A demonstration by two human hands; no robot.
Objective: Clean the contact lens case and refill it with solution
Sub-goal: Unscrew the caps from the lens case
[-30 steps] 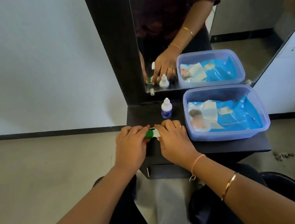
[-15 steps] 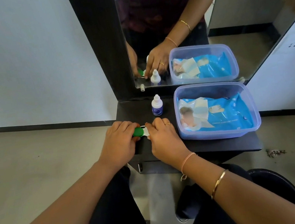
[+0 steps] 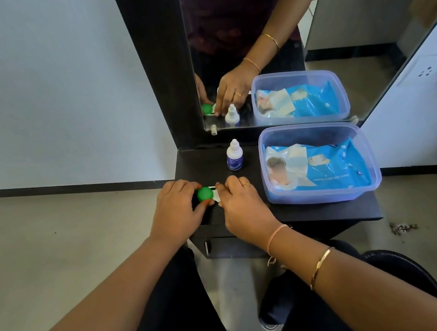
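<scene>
Head view, from the left: the left hand is curled around the green cap of the case, thumb and fingers closed on the cap's rim. The case sits at the front left of the dark shelf, its white end hidden under the right hand, whose fingertips pinch or press that side down — whether they hold the white cap or the case body, I cannot tell.

The step looks like unscrewing or retightening the green cap. The case lies close to the shelf's front-left edge, so a twist with too little downward hold could skid it off onto the floor. If old solution is inside, a cap that comes free with a jerk would spill it over the shelf and fingers.

Behind the hands stands the bottle, upright and capped, near the mirror. It is small and narrow-based — a right hand reaching back carelessly could knock it over. Further right, the tub holding a blue packet sits well apart from the case and is unlikely to interfere.
</scene>
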